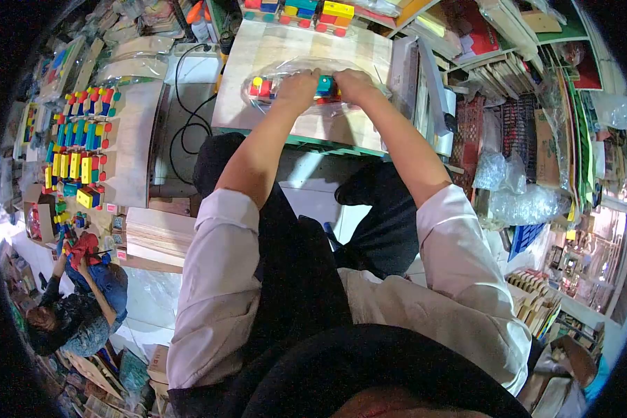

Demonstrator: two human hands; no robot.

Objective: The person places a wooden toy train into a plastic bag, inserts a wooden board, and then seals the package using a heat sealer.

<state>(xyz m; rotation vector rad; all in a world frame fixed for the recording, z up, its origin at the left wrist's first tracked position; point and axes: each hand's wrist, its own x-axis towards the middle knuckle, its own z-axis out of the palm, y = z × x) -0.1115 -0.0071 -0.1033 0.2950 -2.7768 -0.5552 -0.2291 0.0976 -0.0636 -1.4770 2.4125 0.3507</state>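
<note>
A colourful wooden toy train (324, 86) with teal, red and yellow parts lies in a clear plastic bag (254, 103) on a pale wooden worktop (251, 52). My left hand (297, 92) is closed over the middle of the bagged train, its fingers curled and partly hidden. At the train's right end, my right hand (355, 85) grips the bag with bent fingers. Between both hands the teal block shows, and a yellow and red end sticks out left of my left hand. Loose plastic spreads around the toy.
More toy trains (336, 15) stand at the worktop's far edge. On the left, a side table (129, 146) holds rows of coloured toys (76, 132). A co-worker (83, 299) sits at lower left handling red material. Shelves and bubble wrap (529, 203) fill the right; a black cable (181, 129) hangs left.
</note>
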